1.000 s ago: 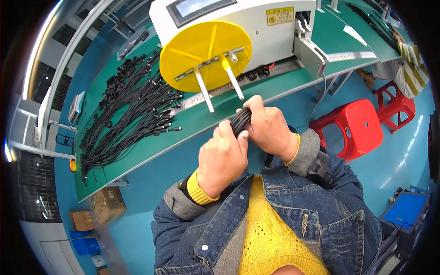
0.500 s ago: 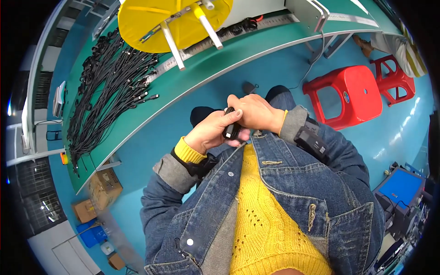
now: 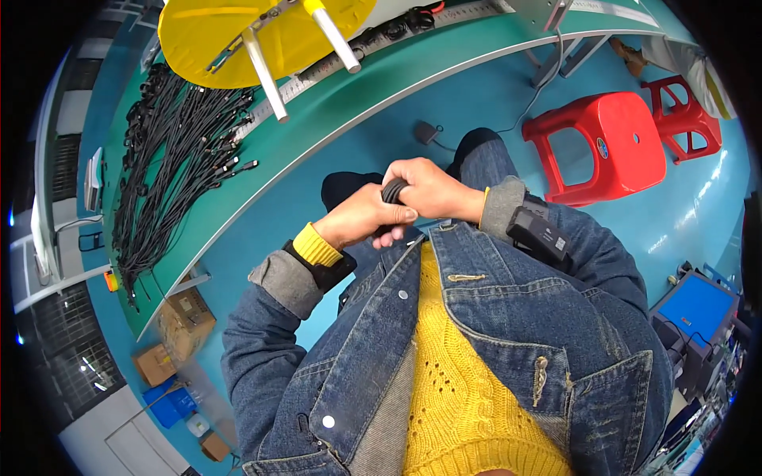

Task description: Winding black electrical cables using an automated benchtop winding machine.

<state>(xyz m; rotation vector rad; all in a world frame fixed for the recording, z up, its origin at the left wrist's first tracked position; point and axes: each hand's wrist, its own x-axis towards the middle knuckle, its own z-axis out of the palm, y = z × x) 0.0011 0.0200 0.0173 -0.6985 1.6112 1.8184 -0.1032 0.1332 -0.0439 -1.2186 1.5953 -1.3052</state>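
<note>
Above my lap, a small coil of black cable (image 3: 393, 190) sits between my two hands, which meet in front of my jacket. My left hand (image 3: 361, 216) is closed on the coil from the left, its thumb pointing right. From the other side my right hand (image 3: 435, 189) is closed round the same coil, knuckles up. Part of the coil and some of the fingertips are hidden. To the left, a large heap of black cables (image 3: 171, 155) with metal-tipped plugs lies on the green table (image 3: 230, 210).
A yellow disc (image 3: 206, 40) with pale rods overhangs the table, with a ruler strip (image 3: 305, 86) behind. Right of me stand red stools (image 3: 627, 147) (image 3: 686, 119). A foot pedal (image 3: 426, 132) with a cord lies under the table. Cardboard boxes (image 3: 186, 321) sit lower left.
Both hands have shifted slightly left, and the left hand has turned over the cable. The black end that stuck out below is now hidden, and coiled loops show on top.
</note>
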